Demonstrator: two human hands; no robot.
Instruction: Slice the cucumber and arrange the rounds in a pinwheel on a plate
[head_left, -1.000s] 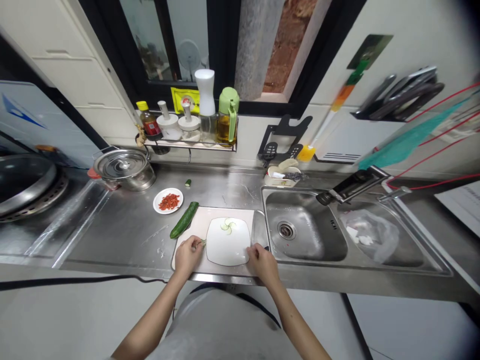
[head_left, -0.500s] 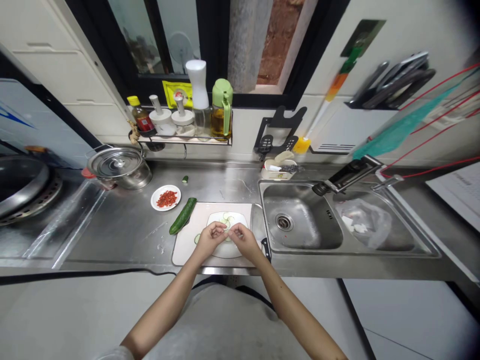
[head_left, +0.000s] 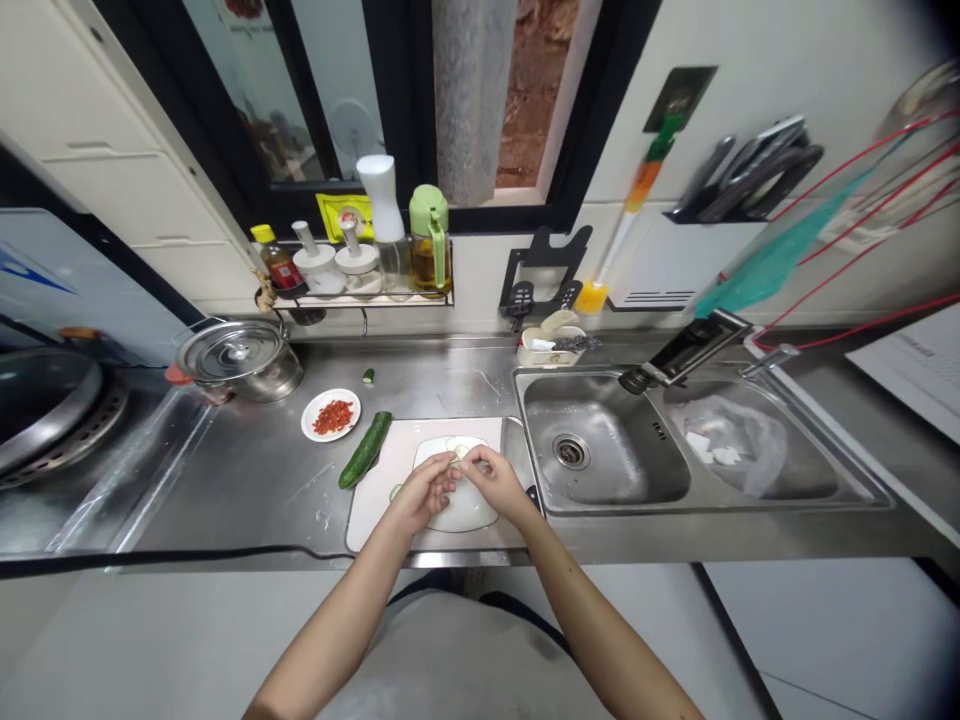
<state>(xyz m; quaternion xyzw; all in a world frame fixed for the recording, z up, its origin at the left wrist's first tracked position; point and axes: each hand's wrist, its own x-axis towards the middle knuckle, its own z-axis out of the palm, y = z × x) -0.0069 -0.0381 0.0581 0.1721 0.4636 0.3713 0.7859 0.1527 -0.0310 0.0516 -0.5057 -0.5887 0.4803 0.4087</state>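
Over a white plate (head_left: 466,514) both hands meet, fingertips close together. My left hand (head_left: 424,494) is half turned palm up, its curled fingers around thin cucumber slices that are mostly hidden. Thumb and forefinger of my right hand (head_left: 496,482) pinch at a pale green cucumber slice (head_left: 455,459) between the hands. Beyond the fingers, a few cucumber slices (head_left: 459,443) lie on the plate's far part. The plate rests on a pale pink cutting board (head_left: 373,522). A cut cucumber (head_left: 366,450) lies at the board's left edge, and another slice (head_left: 394,492) is beside my left hand.
A small plate (head_left: 306,420) of chopped red pieces and a cucumber end (head_left: 368,376) are on the steel counter. A knife handle (head_left: 533,495) shows at the board's right edge, beside the sink (head_left: 600,440). A lidded pot (head_left: 266,372) stands at the back left.
My left hand has rolled palm up and shifted slightly. The right hand stays in a pinch beside it. The whole view has tilted up a little, so things appear lower.
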